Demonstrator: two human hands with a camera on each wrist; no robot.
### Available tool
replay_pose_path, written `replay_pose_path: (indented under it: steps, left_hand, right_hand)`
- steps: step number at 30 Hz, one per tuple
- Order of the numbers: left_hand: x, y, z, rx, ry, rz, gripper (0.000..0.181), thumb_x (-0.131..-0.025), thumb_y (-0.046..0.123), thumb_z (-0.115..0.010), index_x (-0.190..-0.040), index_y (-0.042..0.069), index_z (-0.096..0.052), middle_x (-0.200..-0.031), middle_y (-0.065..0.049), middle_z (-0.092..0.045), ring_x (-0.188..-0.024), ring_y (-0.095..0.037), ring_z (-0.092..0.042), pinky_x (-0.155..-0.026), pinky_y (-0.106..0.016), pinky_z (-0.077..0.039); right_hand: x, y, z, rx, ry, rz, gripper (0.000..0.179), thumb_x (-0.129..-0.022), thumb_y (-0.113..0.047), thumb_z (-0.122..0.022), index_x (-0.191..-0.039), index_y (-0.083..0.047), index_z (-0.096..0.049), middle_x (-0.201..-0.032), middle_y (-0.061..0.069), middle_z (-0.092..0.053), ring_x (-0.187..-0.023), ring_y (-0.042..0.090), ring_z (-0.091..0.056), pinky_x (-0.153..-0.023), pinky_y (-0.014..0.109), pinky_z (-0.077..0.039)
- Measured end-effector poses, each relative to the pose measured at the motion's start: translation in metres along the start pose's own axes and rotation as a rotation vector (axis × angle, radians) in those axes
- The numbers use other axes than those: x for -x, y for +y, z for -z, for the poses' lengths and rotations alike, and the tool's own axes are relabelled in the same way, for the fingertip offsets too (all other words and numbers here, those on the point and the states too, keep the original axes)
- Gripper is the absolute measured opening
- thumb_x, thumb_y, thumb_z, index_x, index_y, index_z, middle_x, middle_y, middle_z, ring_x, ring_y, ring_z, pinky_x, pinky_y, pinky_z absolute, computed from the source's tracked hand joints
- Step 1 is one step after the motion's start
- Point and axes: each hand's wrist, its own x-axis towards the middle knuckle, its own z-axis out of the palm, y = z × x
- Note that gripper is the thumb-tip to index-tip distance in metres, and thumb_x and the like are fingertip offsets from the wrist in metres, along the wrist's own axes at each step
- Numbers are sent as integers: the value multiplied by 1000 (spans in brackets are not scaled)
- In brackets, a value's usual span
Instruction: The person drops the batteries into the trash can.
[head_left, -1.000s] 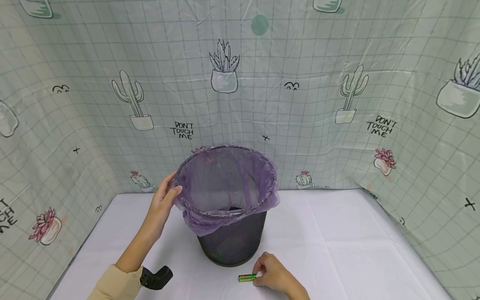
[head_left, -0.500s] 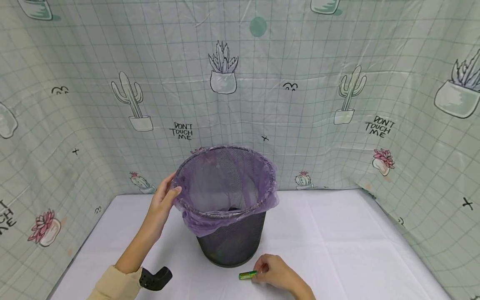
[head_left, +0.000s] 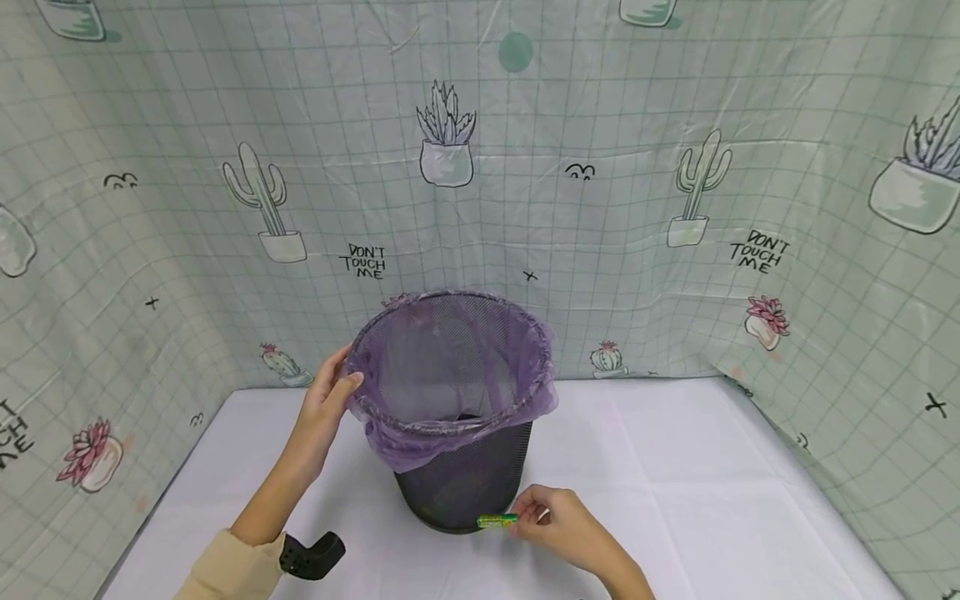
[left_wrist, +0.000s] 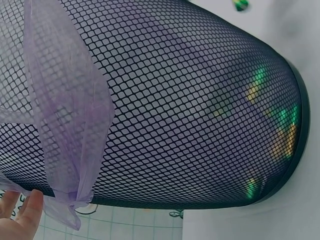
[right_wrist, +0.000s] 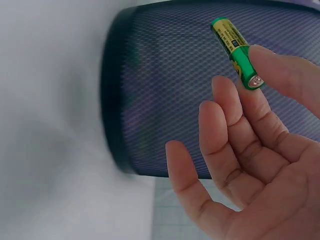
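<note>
A black mesh wastebasket (head_left: 465,479) stands on the white table, with a purple bin liner (head_left: 405,450) folded over its rim. My left hand (head_left: 326,404) holds the rim at the left, thumb on the lined edge and the other fingers outside. In front of the basket's lower right, my right hand (head_left: 561,525) pinches a green and yellow battery (head_left: 495,522) by one end. The right wrist view shows the battery (right_wrist: 234,47) between thumb and forefinger, the other fingers loosely bent. Through the mesh in the left wrist view, blurred green and yellow shapes (left_wrist: 287,132) appear near the basket's bottom.
A white cloth covers the table (head_left: 675,500). A grid-patterned curtain (head_left: 600,100) with cactus drawings hangs close behind and along both sides. A black wrist mount (head_left: 311,557) sits at the left sleeve (head_left: 228,567).
The right hand has lifted the battery from the table and raised it toward the basket's base. The left hand keeps its hold on the rim.
</note>
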Motion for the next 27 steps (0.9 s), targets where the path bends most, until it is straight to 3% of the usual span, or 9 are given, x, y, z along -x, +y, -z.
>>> replay_pose_path:
  steps: [14, 21, 27]
  left_hand:
    - [0, 0, 0, 2, -2, -12, 58, -99, 23, -38, -149, 7, -13, -156, -15, -5, -144, -32, -9, -114, -54, -14]
    - [0, 0, 0, -5, 6, -10, 58, -99, 22, -38, -149, 6, -14, -156, -17, -6, -143, -32, -10, -114, -54, -15]
    - [0, 0, 0, -7, 4, -4, 58, -99, 23, -38, -149, 7, -14, -156, -16, -5, -144, -32, -9, -114, -54, -15]
  right_hand:
    - [8, -53, 32, 120, 122, 149, 16, -86, -27, -66, -92, -12, -64, -83, -8, -64, -76, -1, -56, -71, 22, -49]
    - [8, -69, 47, 209, 188, 235, 11, -86, -27, -66, -91, -18, -62, -84, -13, -63, -78, 0, -56, -70, 22, -50]
    - [6, -78, 56, 243, 203, 260, 10, -85, -25, -67, -92, -18, -63, -84, -14, -63, -78, 0, -56, -71, 21, -50]
